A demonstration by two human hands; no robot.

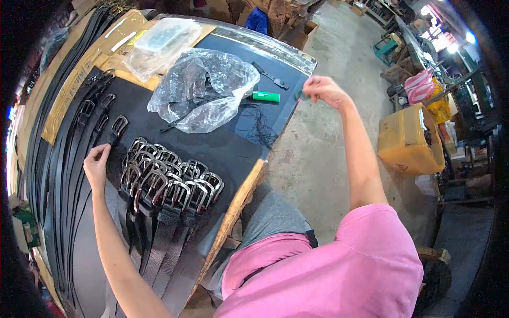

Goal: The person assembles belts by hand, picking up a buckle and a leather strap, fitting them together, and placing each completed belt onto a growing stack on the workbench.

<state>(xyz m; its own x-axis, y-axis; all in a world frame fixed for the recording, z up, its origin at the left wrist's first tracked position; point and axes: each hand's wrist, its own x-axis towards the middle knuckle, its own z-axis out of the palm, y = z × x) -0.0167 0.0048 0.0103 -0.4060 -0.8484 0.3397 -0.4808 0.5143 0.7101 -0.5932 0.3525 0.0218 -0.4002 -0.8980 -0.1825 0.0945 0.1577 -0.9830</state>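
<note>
My left hand (97, 163) is closed in a pinch at the strap just below the buckle of a black belt (119, 126), which lies on the dark table top. Off the table's right edge, my right hand (327, 92) is raised with its fingers curled together. A small dark green thing (302, 96) shows by its fingertips, too small to name. Between my arms lies a bunch of black belts (168, 225), their silver buckles (168, 175) piled together and straps running toward me.
A clear plastic bag (204, 87) lies mid-table, beside a green cylinder (266, 96), a dark strap-like tool (270, 76) and loose black threads (260, 124). More black belts (63, 159) line the left side. A cardboard box (409, 139) stands on the floor (313, 153) at right.
</note>
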